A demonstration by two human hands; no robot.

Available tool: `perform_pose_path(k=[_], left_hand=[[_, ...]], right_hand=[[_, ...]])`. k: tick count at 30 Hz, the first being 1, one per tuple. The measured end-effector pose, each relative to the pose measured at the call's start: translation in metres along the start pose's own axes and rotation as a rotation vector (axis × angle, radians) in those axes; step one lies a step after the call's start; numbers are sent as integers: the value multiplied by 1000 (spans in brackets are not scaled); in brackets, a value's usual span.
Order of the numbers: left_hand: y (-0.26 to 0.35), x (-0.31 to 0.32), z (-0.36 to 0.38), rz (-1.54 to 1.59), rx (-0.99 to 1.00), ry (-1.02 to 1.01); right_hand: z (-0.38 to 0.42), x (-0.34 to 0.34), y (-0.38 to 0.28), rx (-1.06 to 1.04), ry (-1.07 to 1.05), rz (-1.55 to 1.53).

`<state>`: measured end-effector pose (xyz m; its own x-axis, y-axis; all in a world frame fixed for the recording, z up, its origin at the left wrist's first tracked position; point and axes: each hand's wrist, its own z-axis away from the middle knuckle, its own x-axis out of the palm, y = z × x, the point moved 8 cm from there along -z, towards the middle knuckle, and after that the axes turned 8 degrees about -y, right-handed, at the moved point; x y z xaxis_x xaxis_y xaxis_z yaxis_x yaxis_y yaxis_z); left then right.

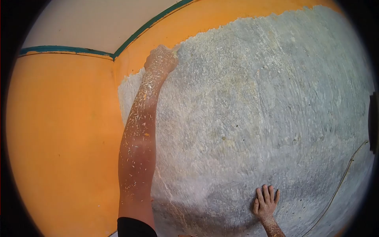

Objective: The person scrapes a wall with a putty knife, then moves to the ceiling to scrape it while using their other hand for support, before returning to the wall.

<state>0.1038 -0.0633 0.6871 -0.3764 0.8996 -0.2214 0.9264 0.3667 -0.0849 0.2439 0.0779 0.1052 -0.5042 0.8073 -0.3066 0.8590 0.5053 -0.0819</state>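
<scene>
My left hand [161, 59] is raised high against the wall, closed in a fist at the border between orange paint [152, 37] and bare grey plaster [237, 102]. What it grips is hidden by the fist; only a small pale edge shows at its right side. Pale flakes cover the back of this hand and the forearm. Lower right, my right hand [266, 203] lies flat on the scraped plaster, fingers spread, holding nothing. Dust and flakes cling to its wrist.
A smooth orange side wall [59, 138] meets the scraped wall at a corner on the left. Green trim [146, 25] runs under the pale ceiling [87, 23]. A thin cable [339, 183] hangs down the wall at right, near a dark object [372, 122].
</scene>
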Motion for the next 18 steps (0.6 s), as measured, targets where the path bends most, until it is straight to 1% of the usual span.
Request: perform_pose_path(k=[2, 5, 8, 11, 14, 17, 18], left_hand=[[-10, 6, -15, -48, 56, -103], [-18, 6, -14, -7, 26, -34], [-17, 6, -1, -41, -44, -55], [-22, 6, -10, 41, 42, -30], [-16, 4, -6, -9, 20, -115], [-17, -1, -1, 55, 65, -138], [-23, 1, 2, 50, 19, -148]], right_hand=[[-2, 0, 3, 3, 0, -3], [0, -1, 2, 4, -7, -17], [-2, -2, 3, -5, 2, -18], [-2, -3, 3, 1, 6, -11], [-6, -3, 4, -6, 0, -24], [-1, -4, 3, -8, -8, -25], [1, -3, 3, -9, -13, -29]])
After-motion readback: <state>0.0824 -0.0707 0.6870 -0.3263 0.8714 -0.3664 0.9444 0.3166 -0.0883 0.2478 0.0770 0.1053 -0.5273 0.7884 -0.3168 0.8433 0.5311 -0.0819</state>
